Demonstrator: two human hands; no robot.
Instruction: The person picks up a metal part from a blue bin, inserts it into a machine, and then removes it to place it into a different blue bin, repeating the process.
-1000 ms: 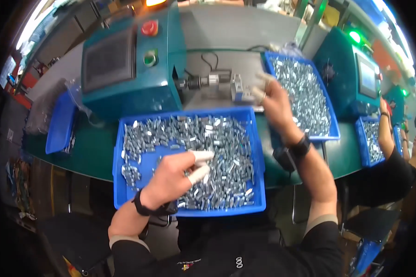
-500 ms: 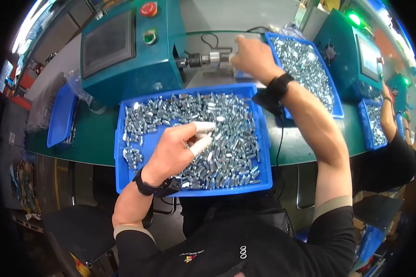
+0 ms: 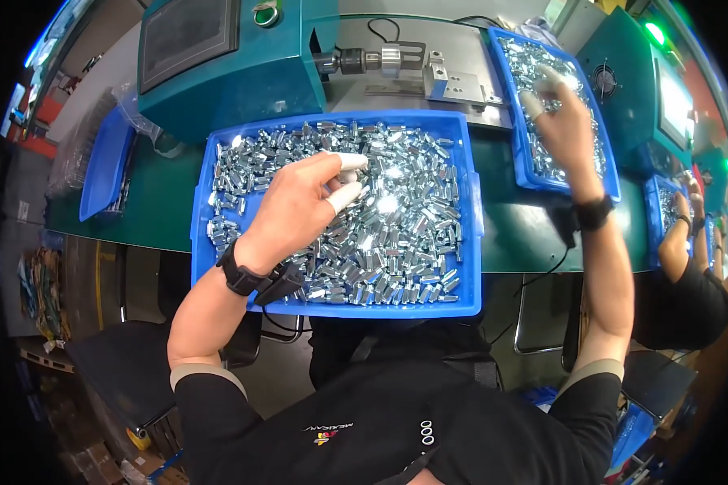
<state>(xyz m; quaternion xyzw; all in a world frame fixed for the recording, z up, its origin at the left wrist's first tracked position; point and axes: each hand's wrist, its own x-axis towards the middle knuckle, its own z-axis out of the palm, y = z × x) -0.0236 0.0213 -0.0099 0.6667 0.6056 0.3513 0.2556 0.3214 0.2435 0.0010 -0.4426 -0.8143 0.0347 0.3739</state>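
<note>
My left hand (image 3: pixel 299 202), with white covers on its fingertips, is curled over a blue tray (image 3: pixel 476 242) of small shiny metal parts (image 3: pixel 388 259). Its thumb and fingers are drawn together; whatever they pinch blends with the pile behind. My right hand (image 3: pixel 566 133) is over a second blue tray (image 3: pixel 605 162) of similar parts at the right. Thumb and forefinger there are spread, slightly blurred, and no part shows between them. Behind the near tray, a metal chuck (image 3: pixel 354 61) juts from a teal machine (image 3: pixel 251 89), facing a metal fixture block (image 3: pixel 437 74).
A small blue tray (image 3: pixel 105 174) and a clear plastic bag (image 3: pixel 141 121) lie at the left of the green table (image 3: pixel 170 230). At the right stands another teal machine (image 3: pixel 631 89) with a lit screen. Beside it, another person's arm (image 3: pixel 675 242) reaches to a tray.
My right hand has left the chuck and moved right to the far tray. My left hand stays curled over the near tray. The whole view has shifted, and the fixture block is now uncovered.
</note>
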